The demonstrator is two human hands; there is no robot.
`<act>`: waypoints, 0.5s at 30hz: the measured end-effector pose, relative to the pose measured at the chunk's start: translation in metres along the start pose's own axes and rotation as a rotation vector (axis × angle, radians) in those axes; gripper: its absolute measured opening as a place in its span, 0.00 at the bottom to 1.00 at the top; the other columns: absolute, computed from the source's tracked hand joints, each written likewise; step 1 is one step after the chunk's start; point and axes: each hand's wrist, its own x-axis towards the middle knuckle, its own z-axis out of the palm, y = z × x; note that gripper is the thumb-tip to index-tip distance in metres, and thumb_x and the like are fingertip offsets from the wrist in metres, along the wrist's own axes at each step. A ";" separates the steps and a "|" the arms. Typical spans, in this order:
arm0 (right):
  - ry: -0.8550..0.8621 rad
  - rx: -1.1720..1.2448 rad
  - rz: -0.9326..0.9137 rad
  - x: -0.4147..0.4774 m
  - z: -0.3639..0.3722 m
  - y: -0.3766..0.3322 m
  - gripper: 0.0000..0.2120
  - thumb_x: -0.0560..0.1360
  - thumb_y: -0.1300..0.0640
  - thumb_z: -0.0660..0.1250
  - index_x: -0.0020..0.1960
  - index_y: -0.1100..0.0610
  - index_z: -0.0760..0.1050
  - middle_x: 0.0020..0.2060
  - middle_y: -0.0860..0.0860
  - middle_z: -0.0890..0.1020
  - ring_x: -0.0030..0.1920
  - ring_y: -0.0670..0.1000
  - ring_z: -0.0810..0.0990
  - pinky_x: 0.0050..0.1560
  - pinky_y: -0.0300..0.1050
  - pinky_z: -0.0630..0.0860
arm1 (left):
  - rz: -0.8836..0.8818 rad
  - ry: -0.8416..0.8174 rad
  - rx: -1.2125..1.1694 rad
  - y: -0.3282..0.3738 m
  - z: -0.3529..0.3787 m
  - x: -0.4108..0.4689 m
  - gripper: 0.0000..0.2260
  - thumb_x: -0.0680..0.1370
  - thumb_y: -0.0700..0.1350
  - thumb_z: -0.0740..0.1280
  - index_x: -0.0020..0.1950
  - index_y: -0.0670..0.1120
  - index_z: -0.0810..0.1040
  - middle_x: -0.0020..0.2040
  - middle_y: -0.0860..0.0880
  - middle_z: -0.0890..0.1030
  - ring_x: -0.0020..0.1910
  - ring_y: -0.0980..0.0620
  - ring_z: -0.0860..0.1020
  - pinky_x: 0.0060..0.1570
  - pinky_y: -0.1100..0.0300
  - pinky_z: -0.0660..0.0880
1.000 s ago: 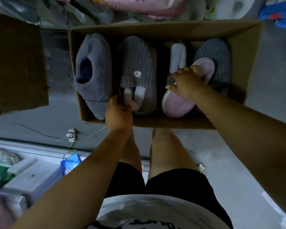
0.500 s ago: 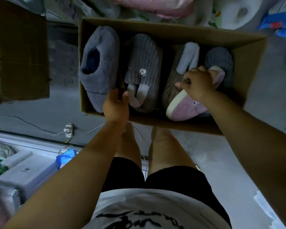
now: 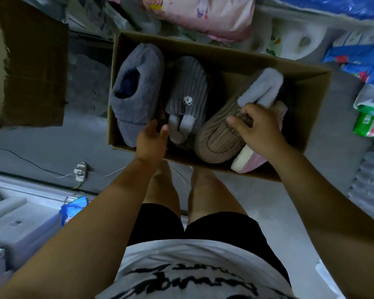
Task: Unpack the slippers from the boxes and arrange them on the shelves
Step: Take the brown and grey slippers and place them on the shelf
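A cluttered stockroom: packaged goods (image 3: 203,16) piled high, cardboard boxes (image 3: 307,100) on bare concrete floor (image 3: 41,143).

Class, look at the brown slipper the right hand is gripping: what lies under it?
Under the brown slipper, gripped by the right hand, a pink slipper with a pale sole pokes out. The rest is covered.

Box (image 3: 307,100): matt brown cardboard, plain. Grey slipper (image 3: 136,87): soft fleecy plush. Dark slipper (image 3: 188,87) and tan slipper (image 3: 222,126): ribbed cord cloth, fluffy trim. Pink slipper (image 3: 253,162): knitted look, pale smooth sole. Floor (image 3: 257,197): dull grey concrete.
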 end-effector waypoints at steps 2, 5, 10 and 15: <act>-0.033 -0.016 -0.023 0.007 0.004 -0.011 0.20 0.77 0.39 0.66 0.42 0.56 0.74 0.35 0.51 0.78 0.37 0.49 0.76 0.38 0.43 0.71 | -0.011 0.007 -0.092 -0.004 -0.003 -0.004 0.21 0.84 0.50 0.64 0.74 0.43 0.72 0.64 0.44 0.81 0.62 0.47 0.79 0.64 0.50 0.77; -0.041 0.077 0.005 0.012 -0.003 -0.033 0.20 0.79 0.43 0.68 0.44 0.61 0.76 0.36 0.55 0.80 0.39 0.51 0.79 0.39 0.41 0.74 | 0.028 -0.004 -0.091 -0.010 -0.011 -0.001 0.13 0.85 0.51 0.62 0.65 0.48 0.78 0.59 0.43 0.82 0.59 0.46 0.79 0.63 0.47 0.77; 0.028 0.130 0.067 0.007 -0.024 -0.055 0.22 0.78 0.43 0.69 0.42 0.62 0.74 0.35 0.57 0.79 0.39 0.53 0.79 0.41 0.46 0.76 | 0.002 -0.058 -0.209 -0.010 -0.018 0.006 0.10 0.84 0.53 0.63 0.58 0.52 0.81 0.55 0.43 0.84 0.57 0.43 0.82 0.61 0.44 0.79; -0.105 -0.264 0.133 0.011 -0.010 -0.015 0.15 0.78 0.41 0.67 0.47 0.53 0.75 0.45 0.55 0.81 0.50 0.56 0.79 0.57 0.54 0.70 | -0.025 0.016 -0.165 -0.015 -0.024 0.010 0.13 0.84 0.51 0.64 0.60 0.45 0.82 0.50 0.48 0.84 0.53 0.49 0.82 0.56 0.54 0.80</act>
